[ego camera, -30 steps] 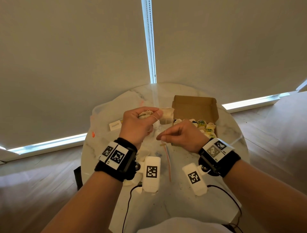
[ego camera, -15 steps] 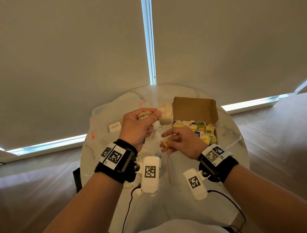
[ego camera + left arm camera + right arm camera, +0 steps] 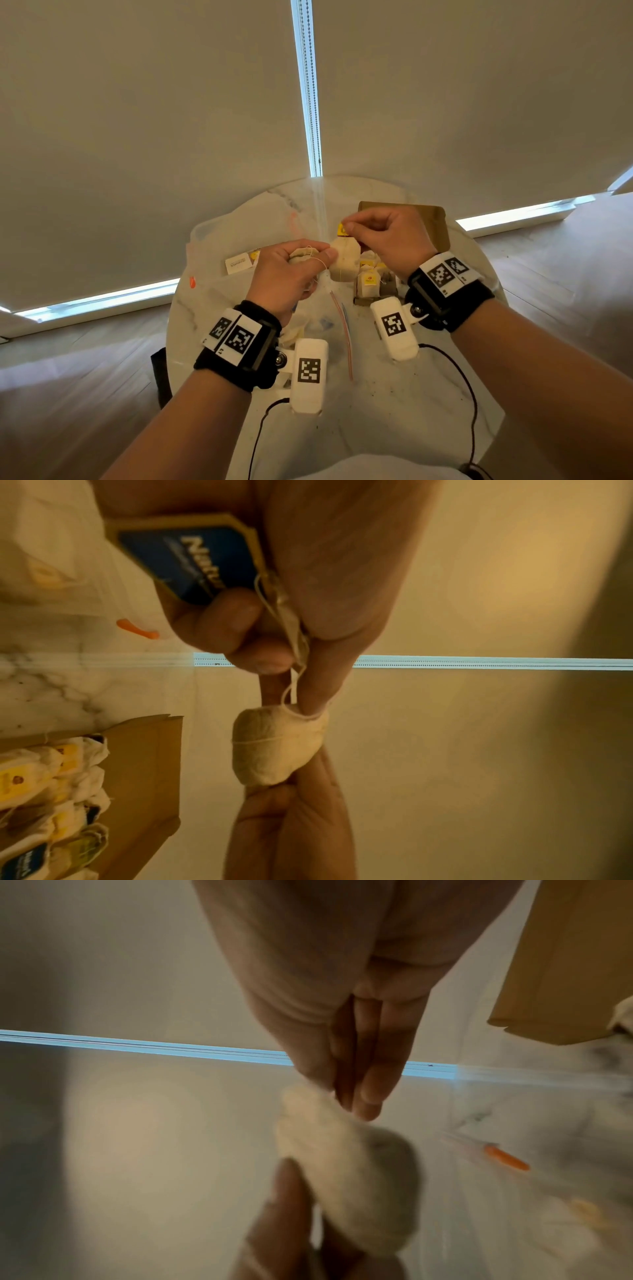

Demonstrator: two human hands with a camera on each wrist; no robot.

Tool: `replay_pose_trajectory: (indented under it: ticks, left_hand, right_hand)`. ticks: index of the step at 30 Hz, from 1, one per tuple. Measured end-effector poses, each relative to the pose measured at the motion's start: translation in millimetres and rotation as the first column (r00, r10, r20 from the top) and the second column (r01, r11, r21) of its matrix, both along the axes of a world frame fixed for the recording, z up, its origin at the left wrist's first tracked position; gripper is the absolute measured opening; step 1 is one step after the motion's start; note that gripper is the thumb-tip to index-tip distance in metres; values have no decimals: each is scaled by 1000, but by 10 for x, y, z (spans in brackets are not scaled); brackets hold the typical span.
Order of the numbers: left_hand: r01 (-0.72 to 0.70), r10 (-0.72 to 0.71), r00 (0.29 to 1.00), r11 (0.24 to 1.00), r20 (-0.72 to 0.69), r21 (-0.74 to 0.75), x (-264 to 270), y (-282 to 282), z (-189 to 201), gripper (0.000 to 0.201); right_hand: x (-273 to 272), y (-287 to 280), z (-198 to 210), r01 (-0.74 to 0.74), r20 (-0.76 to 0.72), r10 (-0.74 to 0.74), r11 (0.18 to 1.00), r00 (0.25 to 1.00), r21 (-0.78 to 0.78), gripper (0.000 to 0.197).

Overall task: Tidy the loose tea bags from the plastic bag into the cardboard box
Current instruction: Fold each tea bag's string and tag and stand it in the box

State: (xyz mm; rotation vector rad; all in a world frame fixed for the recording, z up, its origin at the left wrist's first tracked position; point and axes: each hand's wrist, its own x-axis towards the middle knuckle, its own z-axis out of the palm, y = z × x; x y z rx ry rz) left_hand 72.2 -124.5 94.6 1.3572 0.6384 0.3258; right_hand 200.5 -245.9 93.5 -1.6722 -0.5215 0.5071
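Left hand (image 3: 291, 270) grips a tea bag (image 3: 345, 262) plus a blue-tagged one in the palm; right hand (image 3: 387, 236) pinches its yellow tag (image 3: 342, 229), likely winding string for compact packing. Both hover above table (image 3: 394, 404), just left of the part-filled box (image 3: 435, 222); plastic bag (image 3: 239, 226) lies left.

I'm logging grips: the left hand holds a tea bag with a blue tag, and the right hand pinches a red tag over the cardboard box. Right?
Not quite. The right hand pinches a yellow tag, not red, as the head view shows. The rest holds: the left hand holds a tea bag with a blue tag, and the cardboard box lies below.
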Motion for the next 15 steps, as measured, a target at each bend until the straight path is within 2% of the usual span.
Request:
replay_pose_trajectory:
  ticks: [3, 6, 8, 15]
  left_hand:
    - [-5, 5, 1000, 1000, -9, 21, 0, -15, -30, 23]
    - [-25, 25, 1000, 1000, -2, 15, -1, -16, -40, 22]
    - [-30, 30, 1000, 1000, 4, 8, -1, -16, -43, 18]
    - [-31, 31, 999, 999, 28, 29, 18, -51, -34, 23]
  right_hand:
    - [4, 13, 93, -20, 44, 17, 998, 999, 65, 20]
    - [-40, -22, 131, -20, 261, 6, 999, 965, 49, 11]
    - [-92, -66, 128, -19, 343, -3, 998, 939, 61, 11]
    - [-234, -221, 86, -70, 246, 55, 996, 968, 53, 9]
